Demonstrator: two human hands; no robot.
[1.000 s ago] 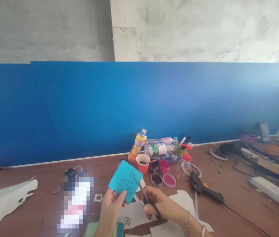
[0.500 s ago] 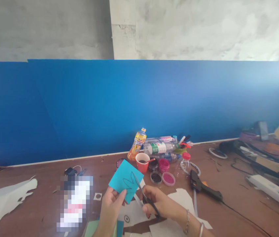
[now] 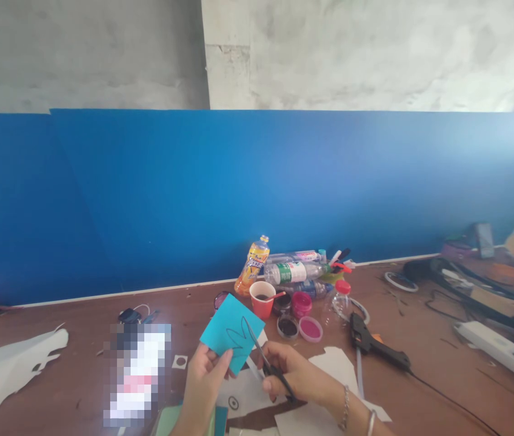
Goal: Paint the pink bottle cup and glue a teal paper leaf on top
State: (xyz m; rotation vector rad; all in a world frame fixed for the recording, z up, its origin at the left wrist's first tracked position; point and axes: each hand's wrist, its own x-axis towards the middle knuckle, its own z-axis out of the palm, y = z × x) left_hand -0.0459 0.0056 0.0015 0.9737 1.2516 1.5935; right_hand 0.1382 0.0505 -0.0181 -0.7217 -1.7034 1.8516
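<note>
My left hand [image 3: 209, 369] pinches the lower corner of a square blue sheet of paper [image 3: 220, 324], which has a dark zigzag outline drawn on it. My right hand [image 3: 287, 369] is closed around the black handles of a pair of scissors [image 3: 276, 370]. The blades reach up to the right side of the blue paper, beside the drawn line; whether they are cutting into it I cannot tell. Below the hands lie pieces of white paper [image 3: 250, 396], one with a small ringed circle on it. A stack of coloured paper [image 3: 170, 419] is partly hidden by my left forearm.
A red paper cup [image 3: 262, 306] with dark contents stands behind the blue paper, near an orange bottle [image 3: 252, 266] and lying plastic bottles [image 3: 293, 272]. Open tubs of black [image 3: 288, 327] and pink [image 3: 311, 329] material sit nearby. A glue gun [image 3: 377, 345] lies right, its cord trailing forward.
</note>
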